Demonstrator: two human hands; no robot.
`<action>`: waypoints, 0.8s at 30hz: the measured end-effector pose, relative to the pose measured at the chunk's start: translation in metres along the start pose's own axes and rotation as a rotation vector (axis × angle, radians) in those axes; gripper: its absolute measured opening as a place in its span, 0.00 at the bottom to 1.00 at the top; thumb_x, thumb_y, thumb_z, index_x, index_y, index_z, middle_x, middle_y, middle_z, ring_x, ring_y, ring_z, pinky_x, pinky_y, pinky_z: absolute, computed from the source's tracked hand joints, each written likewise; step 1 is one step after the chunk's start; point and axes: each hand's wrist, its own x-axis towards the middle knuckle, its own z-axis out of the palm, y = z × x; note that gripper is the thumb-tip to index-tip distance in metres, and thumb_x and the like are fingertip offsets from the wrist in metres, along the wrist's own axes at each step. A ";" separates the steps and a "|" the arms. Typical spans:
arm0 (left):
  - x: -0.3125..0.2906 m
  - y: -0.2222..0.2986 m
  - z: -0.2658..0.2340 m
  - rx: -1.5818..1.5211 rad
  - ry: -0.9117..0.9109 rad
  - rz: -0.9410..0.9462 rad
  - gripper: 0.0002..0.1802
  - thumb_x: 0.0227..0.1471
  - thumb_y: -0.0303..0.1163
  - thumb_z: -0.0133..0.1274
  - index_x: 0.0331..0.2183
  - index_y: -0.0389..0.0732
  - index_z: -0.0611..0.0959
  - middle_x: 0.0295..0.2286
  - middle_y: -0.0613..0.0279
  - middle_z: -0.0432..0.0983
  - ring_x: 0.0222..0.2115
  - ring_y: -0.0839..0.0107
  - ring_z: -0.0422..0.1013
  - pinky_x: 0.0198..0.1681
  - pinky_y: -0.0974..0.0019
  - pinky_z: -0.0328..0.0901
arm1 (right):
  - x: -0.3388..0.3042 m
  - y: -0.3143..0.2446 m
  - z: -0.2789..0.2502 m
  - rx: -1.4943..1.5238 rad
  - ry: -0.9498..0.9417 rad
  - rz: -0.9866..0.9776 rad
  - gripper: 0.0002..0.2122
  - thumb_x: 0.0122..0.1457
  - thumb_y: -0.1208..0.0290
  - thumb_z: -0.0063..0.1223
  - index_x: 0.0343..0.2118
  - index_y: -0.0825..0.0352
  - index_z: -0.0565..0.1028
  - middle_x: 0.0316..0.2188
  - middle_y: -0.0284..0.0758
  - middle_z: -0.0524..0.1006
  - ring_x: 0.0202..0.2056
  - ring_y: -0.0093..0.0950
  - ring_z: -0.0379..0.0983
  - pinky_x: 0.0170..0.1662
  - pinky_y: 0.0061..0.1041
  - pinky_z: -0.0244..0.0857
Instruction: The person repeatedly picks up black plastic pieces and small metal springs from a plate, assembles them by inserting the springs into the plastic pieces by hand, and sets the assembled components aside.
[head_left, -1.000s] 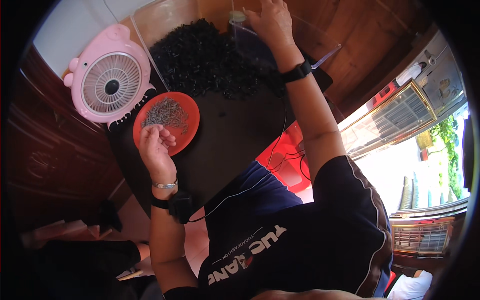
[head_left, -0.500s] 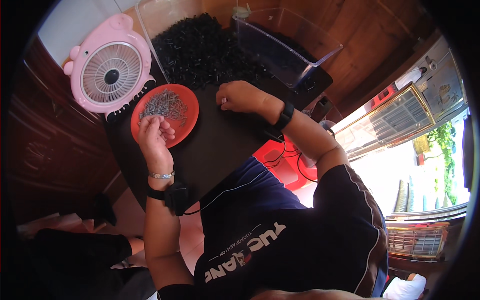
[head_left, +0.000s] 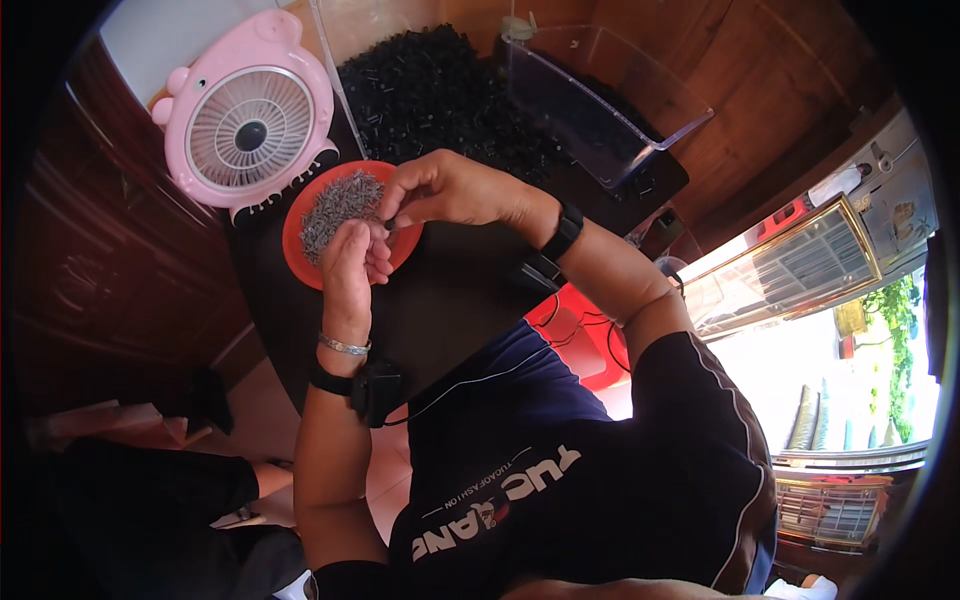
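Over the near right part of a round red bowl [head_left: 292,245], my two hands meet at the fingertips. Small grey metal pieces [head_left: 335,208], slim like screws or pins, fill much of the bowl. My left hand [head_left: 352,265] is closed, its fingers curled with the thumb against them; what they hold is too small to make out. My right hand [head_left: 450,190] comes in from the right, thumb and forefinger pinched on a small dark piece beside the left fingertips. Behind the hands lies a large heap of short black tubular pieces [head_left: 420,95].
A pink animal-shaped fan [head_left: 250,135] stands left of the bowl. A clear plastic bin [head_left: 600,110] sits at the back right among the black pieces. The dark table [head_left: 430,290] ends near my lap, with a red stool [head_left: 590,350] beside it.
My right hand has moved left from the table by the black heap to my left hand over the bowl. The whole view has shifted slightly to the right.
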 end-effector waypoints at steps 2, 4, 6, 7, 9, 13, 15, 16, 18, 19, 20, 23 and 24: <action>0.000 0.001 -0.002 0.012 -0.010 -0.033 0.14 0.57 0.40 0.42 0.28 0.41 0.75 0.20 0.70 0.69 0.17 0.81 0.65 0.20 0.80 0.58 | 0.017 -0.009 0.008 -0.249 -0.007 -0.231 0.07 0.47 0.82 0.57 0.31 0.69 0.77 0.28 0.34 0.77 0.31 0.22 0.73 0.36 0.20 0.67; 0.001 0.004 -0.007 -0.028 0.037 0.023 0.15 0.57 0.41 0.41 0.30 0.40 0.75 0.20 0.69 0.69 0.18 0.81 0.65 0.20 0.79 0.59 | 0.030 -0.020 0.015 -0.274 0.004 -0.221 0.08 0.45 0.81 0.56 0.31 0.69 0.77 0.26 0.35 0.77 0.29 0.25 0.74 0.35 0.22 0.68; 0.002 0.010 -0.014 -0.050 0.059 0.025 0.14 0.57 0.40 0.41 0.31 0.40 0.75 0.21 0.68 0.69 0.19 0.80 0.65 0.22 0.78 0.60 | 0.043 -0.022 0.020 -0.301 0.017 -0.190 0.08 0.42 0.81 0.54 0.29 0.68 0.77 0.24 0.36 0.77 0.26 0.28 0.75 0.33 0.24 0.68; 0.004 0.013 -0.017 -0.085 0.044 0.043 0.13 0.57 0.39 0.41 0.31 0.39 0.75 0.21 0.68 0.69 0.20 0.79 0.66 0.23 0.77 0.60 | 0.045 -0.026 0.021 -0.298 0.016 -0.189 0.08 0.42 0.81 0.54 0.29 0.68 0.77 0.24 0.36 0.77 0.26 0.28 0.75 0.33 0.24 0.68; 0.005 0.017 -0.021 -0.129 0.034 0.069 0.11 0.56 0.35 0.41 0.31 0.39 0.74 0.22 0.67 0.68 0.21 0.78 0.66 0.24 0.76 0.59 | 0.049 -0.038 0.023 -0.254 0.008 -0.115 0.08 0.45 0.82 0.56 0.30 0.69 0.77 0.24 0.34 0.77 0.27 0.25 0.75 0.30 0.22 0.68; 0.007 0.019 -0.030 -0.166 0.074 0.096 0.11 0.55 0.37 0.43 0.31 0.39 0.73 0.23 0.67 0.67 0.22 0.76 0.65 0.25 0.74 0.58 | 0.059 -0.005 0.024 -0.401 0.211 -0.268 0.07 0.45 0.77 0.56 0.30 0.67 0.77 0.24 0.35 0.77 0.28 0.28 0.75 0.33 0.24 0.68; 0.007 0.018 -0.034 -0.218 0.179 0.166 0.10 0.55 0.36 0.43 0.31 0.40 0.73 0.23 0.68 0.66 0.22 0.76 0.64 0.25 0.73 0.57 | 0.059 0.005 0.023 -0.692 0.189 -0.103 0.07 0.45 0.72 0.56 0.29 0.64 0.78 0.26 0.37 0.77 0.29 0.33 0.75 0.35 0.28 0.68; 0.007 0.020 -0.035 -0.240 0.217 0.163 0.10 0.55 0.35 0.43 0.30 0.40 0.73 0.21 0.68 0.66 0.20 0.76 0.64 0.24 0.73 0.58 | 0.059 0.012 0.025 -0.689 0.186 -0.105 0.07 0.45 0.72 0.56 0.29 0.64 0.78 0.26 0.37 0.77 0.29 0.33 0.75 0.35 0.28 0.68; 0.008 0.019 -0.036 -0.252 0.226 0.154 0.10 0.55 0.35 0.43 0.30 0.40 0.73 0.21 0.68 0.66 0.20 0.76 0.64 0.24 0.73 0.58 | 0.059 0.021 0.029 -0.902 0.019 0.050 0.08 0.43 0.70 0.54 0.29 0.61 0.78 0.27 0.38 0.77 0.31 0.38 0.74 0.35 0.33 0.67; 0.008 0.018 -0.036 -0.265 0.231 0.146 0.10 0.55 0.36 0.43 0.30 0.40 0.73 0.21 0.68 0.66 0.19 0.76 0.64 0.24 0.73 0.58 | 0.059 0.023 0.030 -0.899 0.016 0.049 0.08 0.43 0.70 0.54 0.29 0.61 0.78 0.27 0.38 0.77 0.31 0.38 0.74 0.35 0.33 0.67; 0.008 0.017 -0.036 -0.264 0.234 0.143 0.10 0.55 0.36 0.43 0.30 0.40 0.73 0.21 0.68 0.66 0.19 0.76 0.64 0.24 0.73 0.58 | 0.058 0.023 0.031 -0.915 -0.031 0.089 0.08 0.43 0.72 0.53 0.28 0.61 0.79 0.27 0.38 0.77 0.33 0.38 0.74 0.36 0.34 0.67; 0.009 0.015 -0.036 -0.261 0.234 0.145 0.10 0.55 0.36 0.43 0.30 0.40 0.73 0.21 0.68 0.66 0.19 0.76 0.64 0.23 0.73 0.57 | 0.060 0.027 0.034 -0.954 -0.083 0.111 0.08 0.43 0.73 0.51 0.28 0.61 0.79 0.28 0.39 0.77 0.34 0.38 0.74 0.37 0.35 0.67; 0.008 0.015 -0.036 -0.259 0.233 0.139 0.10 0.55 0.36 0.43 0.30 0.40 0.73 0.21 0.68 0.66 0.19 0.76 0.64 0.23 0.73 0.57 | 0.060 0.029 0.034 -0.983 -0.083 0.092 0.08 0.43 0.72 0.52 0.28 0.61 0.79 0.28 0.39 0.77 0.34 0.38 0.74 0.37 0.35 0.67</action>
